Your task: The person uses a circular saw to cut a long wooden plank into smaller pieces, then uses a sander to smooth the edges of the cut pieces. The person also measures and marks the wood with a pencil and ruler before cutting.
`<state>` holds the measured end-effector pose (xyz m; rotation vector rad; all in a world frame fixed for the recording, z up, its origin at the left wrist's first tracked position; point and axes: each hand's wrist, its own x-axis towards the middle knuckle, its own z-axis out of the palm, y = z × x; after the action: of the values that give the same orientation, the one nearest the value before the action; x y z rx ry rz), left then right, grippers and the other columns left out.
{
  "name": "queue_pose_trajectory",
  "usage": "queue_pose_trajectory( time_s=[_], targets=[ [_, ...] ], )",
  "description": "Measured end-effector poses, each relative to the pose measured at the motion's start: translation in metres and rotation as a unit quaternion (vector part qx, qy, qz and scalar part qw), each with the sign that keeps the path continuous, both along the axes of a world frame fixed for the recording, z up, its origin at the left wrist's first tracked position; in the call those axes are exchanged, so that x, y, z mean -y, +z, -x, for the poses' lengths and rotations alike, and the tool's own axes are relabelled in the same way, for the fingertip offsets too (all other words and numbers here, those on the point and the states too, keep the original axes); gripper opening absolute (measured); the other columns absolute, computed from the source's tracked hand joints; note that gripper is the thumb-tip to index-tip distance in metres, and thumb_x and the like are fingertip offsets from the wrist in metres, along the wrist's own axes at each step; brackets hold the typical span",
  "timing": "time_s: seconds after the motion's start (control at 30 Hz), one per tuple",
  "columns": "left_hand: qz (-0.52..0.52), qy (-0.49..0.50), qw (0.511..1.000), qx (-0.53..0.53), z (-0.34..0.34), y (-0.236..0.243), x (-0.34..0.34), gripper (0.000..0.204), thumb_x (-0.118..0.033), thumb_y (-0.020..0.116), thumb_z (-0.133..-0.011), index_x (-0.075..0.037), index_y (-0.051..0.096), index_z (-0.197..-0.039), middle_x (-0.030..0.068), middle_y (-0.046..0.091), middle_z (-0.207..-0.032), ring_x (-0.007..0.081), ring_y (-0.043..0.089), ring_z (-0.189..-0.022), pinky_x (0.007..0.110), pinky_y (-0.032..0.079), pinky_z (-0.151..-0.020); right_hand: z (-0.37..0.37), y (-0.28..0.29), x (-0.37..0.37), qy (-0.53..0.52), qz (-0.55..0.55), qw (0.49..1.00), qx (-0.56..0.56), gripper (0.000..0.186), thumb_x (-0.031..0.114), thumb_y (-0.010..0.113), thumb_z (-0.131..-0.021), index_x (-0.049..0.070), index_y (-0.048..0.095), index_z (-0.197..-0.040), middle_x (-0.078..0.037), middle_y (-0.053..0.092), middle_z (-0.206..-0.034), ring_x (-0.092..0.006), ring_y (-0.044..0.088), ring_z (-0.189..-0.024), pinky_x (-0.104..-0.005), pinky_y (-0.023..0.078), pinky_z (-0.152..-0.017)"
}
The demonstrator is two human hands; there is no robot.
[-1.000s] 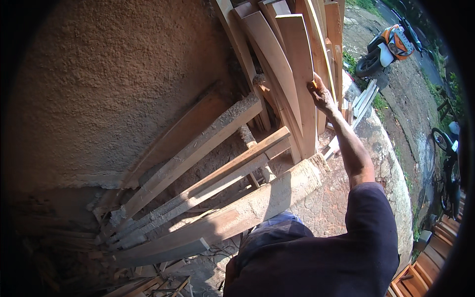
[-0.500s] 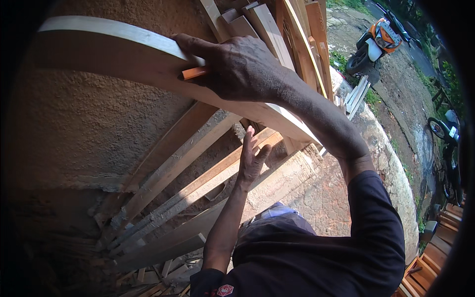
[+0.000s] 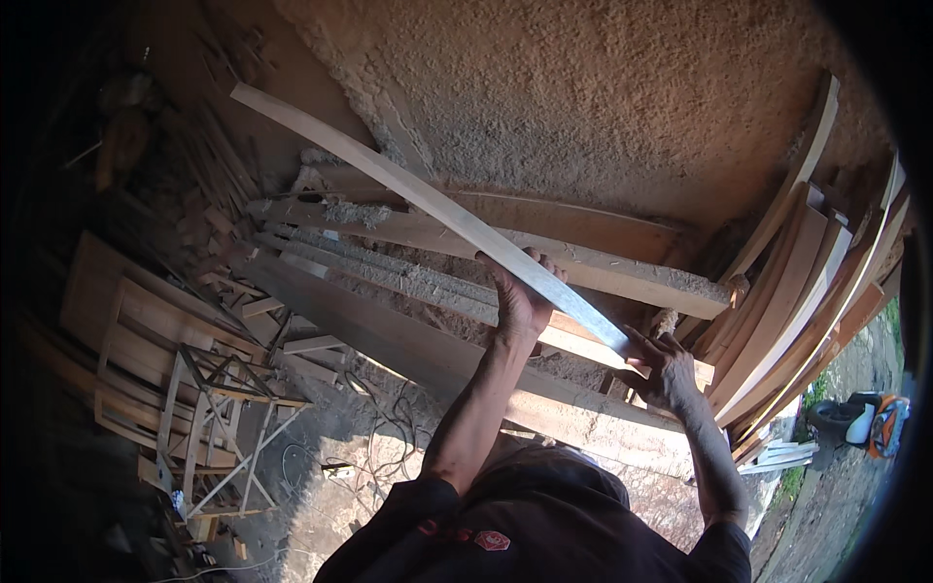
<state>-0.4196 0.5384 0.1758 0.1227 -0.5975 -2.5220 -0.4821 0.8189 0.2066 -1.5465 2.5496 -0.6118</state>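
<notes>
A long, pale wooden board [image 3: 428, 199] slants across the view, its far end up at the left and its near end by my right hand. My left hand [image 3: 523, 299] grips it from below along its length, the thumb on one side and fingertips curling over the other. My right hand [image 3: 671, 374] closes around the near end. A pencil by that hand cannot be made out clearly. Beneath the board lie thick, sawdust-covered beams [image 3: 622, 275] and a wide plank [image 3: 379, 335] in front of me.
Curved planks [image 3: 777, 311] lean at the right against a rough brown wall [image 3: 603, 107]. Wooden frames [image 3: 228, 428] stand at the lower left, with cables [image 3: 394, 428] on the floor beside them. An orange and white motorcycle [image 3: 882, 425] is outside at the far right.
My view has swung left. The board now slopes down toward my right side. My left hand, open and apart before, now holds the board; my right hand has shifted to its near end.
</notes>
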Motion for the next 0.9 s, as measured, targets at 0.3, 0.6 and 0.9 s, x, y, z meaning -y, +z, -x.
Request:
queue_pose_trajectory(
  time_s=[0.3, 0.6, 0.9],
  targets=[
    [-0.156, 0.137, 0.977, 0.058, -0.106, -0.029, 0.107, 0.076, -0.087, 0.055, -0.079, -0.012, 0.059, -0.089, -0.0010, 0.045, -0.070, 0.0171, 0.045, -0.065, 0.035, 0.045, -0.073, -0.054, -0.045, -0.005, 0.009, -0.070, 0.996, 0.058, 0.062, 0.018, 0.073, -0.070, 0.015, 0.066, -0.132, -0.011, 0.074, -0.089, -0.0310, 0.064, -0.082, -0.0424, 0.056, -0.075],
    [-0.070, 0.188, 0.938, 0.283, -0.114, -0.128, 0.095, 0.092, -0.081, 0.063, -0.079, -0.005, 0.046, -0.128, 0.0144, 0.060, -0.103, 0.0252, 0.064, -0.094, 0.037, 0.055, -0.084, -0.105, -0.089, 0.075, 0.002, -0.129, 0.979, 0.159, 0.050, 0.033, 0.075, -0.077, 0.016, 0.066, -0.123, -0.017, 0.074, -0.093, -0.0388, 0.072, -0.088, -0.0488, 0.058, -0.078],
    [-0.100, 0.173, 0.925, 0.323, -0.129, -0.195, 0.031, 0.073, -0.080, 0.046, -0.091, -0.010, 0.053, -0.112, 0.0067, 0.059, -0.083, 0.0215, 0.064, -0.071, 0.038, 0.056, -0.067, -0.110, -0.090, 0.200, 0.089, -0.242, 0.951, 0.173, 0.059, 0.043, 0.069, -0.083, 0.021, 0.059, -0.137, -0.015, 0.074, -0.111, -0.0351, 0.070, -0.106, -0.0461, 0.055, -0.092]
  ],
)
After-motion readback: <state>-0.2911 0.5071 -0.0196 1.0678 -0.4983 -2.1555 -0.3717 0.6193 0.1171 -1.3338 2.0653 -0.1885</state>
